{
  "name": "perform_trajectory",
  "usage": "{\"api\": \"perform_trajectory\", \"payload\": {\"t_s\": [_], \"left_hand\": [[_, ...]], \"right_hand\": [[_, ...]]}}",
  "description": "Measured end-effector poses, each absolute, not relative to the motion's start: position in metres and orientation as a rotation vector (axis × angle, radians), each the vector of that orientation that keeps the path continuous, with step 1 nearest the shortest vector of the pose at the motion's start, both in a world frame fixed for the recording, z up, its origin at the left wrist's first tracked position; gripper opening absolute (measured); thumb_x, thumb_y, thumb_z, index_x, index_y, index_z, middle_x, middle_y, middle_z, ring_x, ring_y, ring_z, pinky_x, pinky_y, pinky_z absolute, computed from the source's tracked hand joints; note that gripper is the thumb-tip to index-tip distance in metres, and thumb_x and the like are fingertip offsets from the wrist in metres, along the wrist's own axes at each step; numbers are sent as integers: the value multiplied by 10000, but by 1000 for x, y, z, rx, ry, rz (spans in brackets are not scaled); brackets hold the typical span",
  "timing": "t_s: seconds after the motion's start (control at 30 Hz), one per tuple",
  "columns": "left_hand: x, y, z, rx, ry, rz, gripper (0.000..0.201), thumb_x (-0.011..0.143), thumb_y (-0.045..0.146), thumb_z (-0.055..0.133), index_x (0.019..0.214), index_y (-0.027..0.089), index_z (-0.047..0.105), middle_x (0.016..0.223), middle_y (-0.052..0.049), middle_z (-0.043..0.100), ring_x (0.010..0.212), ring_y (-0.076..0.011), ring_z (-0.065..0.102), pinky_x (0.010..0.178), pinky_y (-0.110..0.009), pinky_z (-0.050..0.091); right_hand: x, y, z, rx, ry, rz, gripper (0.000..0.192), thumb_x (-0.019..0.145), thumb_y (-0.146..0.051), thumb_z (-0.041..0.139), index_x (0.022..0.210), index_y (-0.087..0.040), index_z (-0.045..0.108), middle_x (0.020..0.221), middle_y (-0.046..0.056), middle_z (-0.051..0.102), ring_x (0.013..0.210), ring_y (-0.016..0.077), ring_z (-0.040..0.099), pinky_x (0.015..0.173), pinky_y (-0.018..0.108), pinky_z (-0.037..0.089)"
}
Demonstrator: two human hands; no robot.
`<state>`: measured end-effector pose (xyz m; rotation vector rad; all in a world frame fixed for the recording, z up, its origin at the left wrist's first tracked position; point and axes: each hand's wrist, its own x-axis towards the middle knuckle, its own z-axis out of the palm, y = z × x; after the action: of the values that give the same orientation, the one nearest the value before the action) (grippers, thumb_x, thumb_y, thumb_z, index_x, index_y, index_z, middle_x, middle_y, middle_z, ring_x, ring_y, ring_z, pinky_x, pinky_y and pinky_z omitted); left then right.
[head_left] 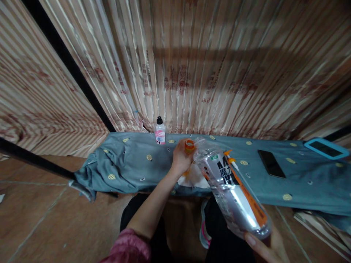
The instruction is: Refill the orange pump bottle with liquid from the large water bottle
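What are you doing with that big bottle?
A person holds a big clear plastic bottle tilted over a blue-grey cloth. The right hand cups the bottle's base, and the left hand has its grip on the orange cap at the neck. Whether the cap is on or off cannot be told. A small bottle with a black top stands at the back, and a dark phone lies to the right.
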<state>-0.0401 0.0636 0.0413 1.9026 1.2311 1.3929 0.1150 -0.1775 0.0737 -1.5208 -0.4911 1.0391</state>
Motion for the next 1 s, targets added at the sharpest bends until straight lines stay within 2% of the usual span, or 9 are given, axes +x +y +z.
{"api": "perform_trajectory", "payload": {"t_s": [0.07, 0.17, 0.33, 0.43, 0.5, 0.63, 0.77, 0.9, 1.0], "left_hand": [[-40, 64, 40, 1912, 1226, 1398, 262, 894, 378, 684, 1071, 192, 632, 1096, -97, 731, 1055, -263, 698, 952, -408, 552], [-40, 63, 37, 1922, 1232, 1419, 339, 901, 398, 673, 1157, 187, 605, 1158, -109, 714, 1100, -266, 686, 988, -417, 541], [-41, 62, 32, 1969, 1251, 1468, 417, 919, 421, 645, 1256, 192, 557, 1245, -125, 678, 1160, -271, 662, 1019, -429, 530], [-40, 61, 32, 1976, 1244, 1485, 398, 923, 424, 638, 1242, 198, 566, 1218, -119, 690, 1142, -272, 667, 1013, -436, 533], [-40, 61, 34, 1960, 1258, 1479, 400, 915, 435, 652, 1232, 203, 578, 1205, -116, 695, 1144, -278, 665, 1015, -441, 532], [-40, 61, 37, 1949, 1285, 1472, 413, 866, 393, 717, 1215, 211, 591, 1265, -120, 678, 1209, -287, 637, 1061, -457, 510], [-42, 61, 41, 1975, 1283, 1441, 367, 791, 294, 777, 1114, 216, 623, 1257, -104, 681, 1224, -284, 632, 1082, -464, 499], [-43, 62, 46, 1910, 1279, 1424, 322, 766, 265, 788, 1047, 199, 644, 1220, -105, 688, 1194, -276, 649, 1056, -446, 518], [-43, 63, 49, 1837, 1262, 1445, 368, 767, 273, 793, 1090, 181, 644, 1203, -111, 695, 1156, -262, 662, 1046, -434, 520]], "right_hand": [[117, -178, 69, -1494, -411, 1062, 954, 500, -592, 905, 1328, -311, 524, 1471, 62, 549, 1418, 373, 414, 1180, 469, 269], [121, -181, 62, -1458, -364, 1086, 953, 511, -563, 902, 1346, -307, 518, 1448, 61, 579, 1362, 359, 487, 1137, 455, 343], [132, -184, 40, -1353, -359, 1139, 738, 627, -501, 856, 1290, -317, 590, 1335, 18, 683, 1309, 292, 570, 1023, 348, 497], [144, -183, 17, -1219, -406, 1167, 614, 697, -459, 819, 1262, -302, 637, 1310, 53, 706, 1244, 329, 631, 970, 426, 560], [154, -182, 3, -1176, -429, 1256, 622, 670, -429, 841, 1249, -290, 663, 1257, 95, 733, 1137, 376, 691, 879, 494, 603], [165, -182, -9, -1108, -446, 1296, 624, 736, -359, 803, 1333, -296, 632, 1345, 85, 693, 1173, 341, 683, 885, 432, 610], [163, -185, -4, -1089, -396, 1286, 651, 781, -353, 778, 1398, -322, 572, 1282, 48, 731, 1084, 278, 728, 825, 353, 622], [153, -185, 8, -1096, -410, 1260, 734, 747, -354, 801, 1432, -299, 543, 1254, 59, 743, 1043, 289, 739, 822, 375, 621], [144, -184, 18, -1151, -396, 1197, 755, 750, -392, 792, 1453, -308, 528, 1292, 55, 724, 1058, 287, 728, 838, 386, 612]]}}
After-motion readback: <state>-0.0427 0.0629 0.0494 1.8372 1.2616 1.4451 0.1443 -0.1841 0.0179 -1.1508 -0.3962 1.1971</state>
